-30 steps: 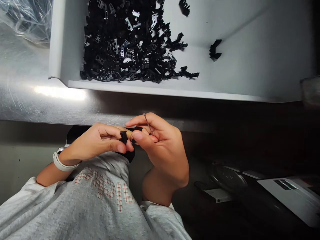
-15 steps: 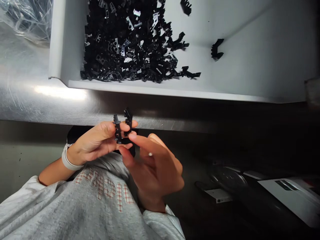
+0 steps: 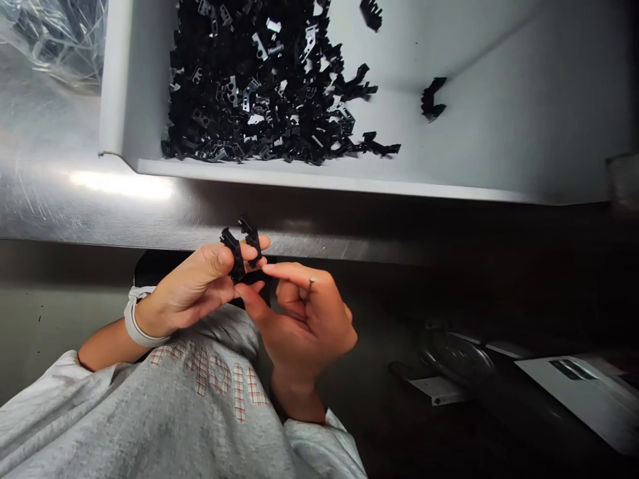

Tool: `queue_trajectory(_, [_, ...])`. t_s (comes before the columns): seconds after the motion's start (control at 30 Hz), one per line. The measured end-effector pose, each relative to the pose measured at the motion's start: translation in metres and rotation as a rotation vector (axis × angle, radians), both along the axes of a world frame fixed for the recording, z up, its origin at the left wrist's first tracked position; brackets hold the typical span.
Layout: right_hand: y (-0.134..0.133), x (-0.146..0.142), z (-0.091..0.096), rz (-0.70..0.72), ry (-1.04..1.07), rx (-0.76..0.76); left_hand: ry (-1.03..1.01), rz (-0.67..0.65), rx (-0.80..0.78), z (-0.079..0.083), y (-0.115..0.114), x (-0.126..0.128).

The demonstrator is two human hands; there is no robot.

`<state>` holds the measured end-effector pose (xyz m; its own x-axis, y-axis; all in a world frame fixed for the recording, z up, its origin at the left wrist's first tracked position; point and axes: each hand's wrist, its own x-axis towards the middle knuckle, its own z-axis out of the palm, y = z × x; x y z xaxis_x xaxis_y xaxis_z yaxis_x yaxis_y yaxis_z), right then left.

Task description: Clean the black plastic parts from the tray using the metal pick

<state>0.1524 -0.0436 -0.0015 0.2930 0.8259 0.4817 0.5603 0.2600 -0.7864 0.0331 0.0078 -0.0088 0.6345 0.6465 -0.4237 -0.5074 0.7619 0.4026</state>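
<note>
My left hand (image 3: 200,283) is closed on two small black plastic parts in front of the table edge. One black part (image 3: 233,254) is by the thumb. The second black part (image 3: 251,241) stands beside it, between the fingers, with a narrow gap separating the two. Both lean to the left at the top and have notched, clip-like shapes. My right hand (image 3: 307,319) comes in from the right, its thumb and index finger stretched out and apart at the parts' lower ends. Its other fingers are curled. Whether its fingertips touch the parts is hard to see.
A large white bin (image 3: 324,178) on the metal table (image 3: 74,213) holds a heap of similar black parts (image 3: 259,86), with a few lying apart to the right. A clear plastic bag (image 3: 60,40) lies at the upper left. A white flat item (image 3: 574,392) is at the lower right.
The two black parts have turned in my left hand, their tops tipping to the left. My right hand has rotated slightly, and its index finger has straightened near the parts.
</note>
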Motion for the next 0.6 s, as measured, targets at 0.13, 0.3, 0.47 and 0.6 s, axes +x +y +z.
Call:
queue_trajectory(0.13, [0.0008,-0.0056,-0.0010,0.024,0.016,-0.136,0.017,0.014,0.044,0.0015,-0.0014,0.0020])
queue_trajectory(0.3, [-0.0027,-0.0060,-0.0051,0.071,0.297,-0.204,0.120,0.011,0.141,0.0037,-0.0018,0.0015])
queue_trajectory(0.47, [-0.0039,-0.0005,-0.0033,0.077,0.477,-0.278,0.241,-0.014,0.292,0.0078,-0.0009,-0.0016])
queue_trajectory(0.6, [-0.0043,0.0021,-0.0010,0.043,0.533,-0.321,0.301,0.010,0.357,0.0078,-0.0019,-0.0039])
